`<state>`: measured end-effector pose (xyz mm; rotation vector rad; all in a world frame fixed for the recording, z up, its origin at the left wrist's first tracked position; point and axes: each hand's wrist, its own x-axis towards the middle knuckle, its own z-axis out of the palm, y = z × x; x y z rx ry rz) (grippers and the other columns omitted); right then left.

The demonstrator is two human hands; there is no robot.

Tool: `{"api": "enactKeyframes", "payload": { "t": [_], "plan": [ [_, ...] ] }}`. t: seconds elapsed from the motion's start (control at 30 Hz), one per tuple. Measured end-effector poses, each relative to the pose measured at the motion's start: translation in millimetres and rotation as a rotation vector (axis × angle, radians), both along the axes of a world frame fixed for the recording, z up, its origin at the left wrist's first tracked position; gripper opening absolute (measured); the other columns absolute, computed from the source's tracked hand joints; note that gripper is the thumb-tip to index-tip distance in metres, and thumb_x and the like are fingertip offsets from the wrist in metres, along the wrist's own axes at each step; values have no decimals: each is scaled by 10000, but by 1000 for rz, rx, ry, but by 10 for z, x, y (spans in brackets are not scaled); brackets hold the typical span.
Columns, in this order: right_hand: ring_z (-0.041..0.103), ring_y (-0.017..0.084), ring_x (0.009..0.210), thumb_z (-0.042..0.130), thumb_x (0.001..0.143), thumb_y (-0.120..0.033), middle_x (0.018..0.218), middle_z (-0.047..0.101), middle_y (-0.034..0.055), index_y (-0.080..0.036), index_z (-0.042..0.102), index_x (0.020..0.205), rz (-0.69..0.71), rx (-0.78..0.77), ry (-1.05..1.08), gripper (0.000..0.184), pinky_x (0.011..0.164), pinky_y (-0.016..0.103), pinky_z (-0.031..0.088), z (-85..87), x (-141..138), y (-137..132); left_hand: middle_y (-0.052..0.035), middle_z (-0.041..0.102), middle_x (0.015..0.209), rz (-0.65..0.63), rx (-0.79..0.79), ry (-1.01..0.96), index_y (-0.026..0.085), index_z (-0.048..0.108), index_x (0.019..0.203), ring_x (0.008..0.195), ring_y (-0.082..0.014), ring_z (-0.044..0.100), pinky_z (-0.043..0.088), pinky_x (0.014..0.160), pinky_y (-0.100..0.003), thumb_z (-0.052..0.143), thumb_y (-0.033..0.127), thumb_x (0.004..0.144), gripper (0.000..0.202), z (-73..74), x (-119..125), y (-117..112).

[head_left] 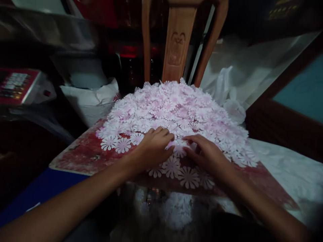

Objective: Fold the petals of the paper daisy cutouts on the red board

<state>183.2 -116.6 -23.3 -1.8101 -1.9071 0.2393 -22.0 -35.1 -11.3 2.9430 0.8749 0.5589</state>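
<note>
A large heap of white and pale pink flower cut-outs (171,104) covers most of a worn red board (83,151). At the heap's near edge, my left hand (157,144) has its fingers curled, with the thumb close to the fingertips and a pinkish flower (179,151) at them. My right hand (205,151) faces it from the other side of that flower. Its thumb and forefinger are apart, near the petals, and its other fingers are partly hidden. Several loose flowers (188,177) lie flat just below my hands.
Behind the heap rises a carved wooden chair back (179,43). To the left stand a white sack (91,101) and a red box-like item with keys (20,85). A clear plastic bag (233,107) sits at the right. More flowers (178,210) lie below the board's front edge.
</note>
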Motion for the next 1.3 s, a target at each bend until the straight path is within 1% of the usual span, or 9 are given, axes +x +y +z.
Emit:
{"api": "enactKeyframes", "payload": {
  "t": [0.13, 0.3, 0.53, 0.63, 0.8, 0.93, 1.03, 1.2, 1.3],
  "plan": [
    [584, 105, 732, 621, 895, -420, 1066, 627, 6, -294, 678, 1119, -22, 6, -139, 263, 683, 251, 429, -101, -44, -26, -71, 623, 1115, -57, 23, 44, 210, 605, 1085, 1085, -259, 516, 375, 884, -405, 510, 411, 939, 266, -28, -119, -22],
    [616, 123, 836, 589, 930, -394, 979, 651, 7, -258, 716, 975, -52, 87, -16, 191, 718, 250, 438, -41, -120, -212, -84, 591, 1194, -80, -31, 62, 211, 572, 1163, 1139, -291, 496, 383, 899, -429, 542, 470, 917, 358, 67, -126, -145],
    [641, 133, 779, 610, 915, -428, 900, 708, 15, -211, 736, 954, 9, 204, 116, 255, 678, 250, 455, 36, -135, -352, -40, 647, 1132, -183, -18, -15, 224, 533, 1212, 1050, -235, 597, 426, 862, -342, 565, 317, 907, 321, 71, -183, -316],
    [632, 100, 662, 645, 883, -459, 814, 723, 10, -208, 746, 928, -44, 177, 217, 275, 572, 218, 435, 73, -163, -415, 0, 678, 964, -104, -40, 28, 233, 571, 1147, 858, -194, 638, 438, 754, -306, 536, 342, 925, 250, 106, -205, -446],
    [598, 46, 582, 652, 881, -444, 754, 712, -11, -223, 750, 931, -29, 231, 104, 247, 541, 177, 432, 175, -307, -609, -3, 664, 921, 34, -117, 100, 201, 575, 1175, 811, -174, 646, 450, 715, -281, 514, 275, 924, 268, 226, -152, -714],
    [572, 29, 558, 649, 892, -408, 766, 702, -29, -239, 736, 989, -7, 224, 81, 213, 493, 151, 424, 165, -383, -716, 17, 633, 806, 39, -137, 170, 204, 644, 995, 755, -134, 620, 458, 745, -270, 439, 206, 939, 213, 298, -143, -746],
    [572, 33, 587, 694, 840, -469, 737, 668, -43, -277, 709, 1091, -45, 215, 102, 316, 510, 143, 458, 95, -349, -735, 20, 598, 745, 40, -102, 196, 200, 660, 991, 723, -126, 604, 470, 778, -279, 429, 245, 944, 240, 317, -148, -726],
    [630, 63, 666, 689, 833, -507, 848, 696, -19, -288, 700, 1037, -104, 155, 171, 300, 545, 177, 482, 52, -251, -746, 34, 543, 738, 110, -66, 232, 225, 601, 1174, 680, -148, 586, 489, 739, -350, 397, 223, 935, 315, 402, -102, -761],
    [640, 71, 658, 661, 858, -512, 840, 699, -26, -283, 690, 983, -144, 154, 195, 263, 487, 169, 445, 3, -315, -815, 30, 524, 764, 165, -76, 204, 239, 583, 1136, 729, -183, 600, 495, 779, -455, 430, 262, 921, 264, 489, -73, -744]
  ]
}}
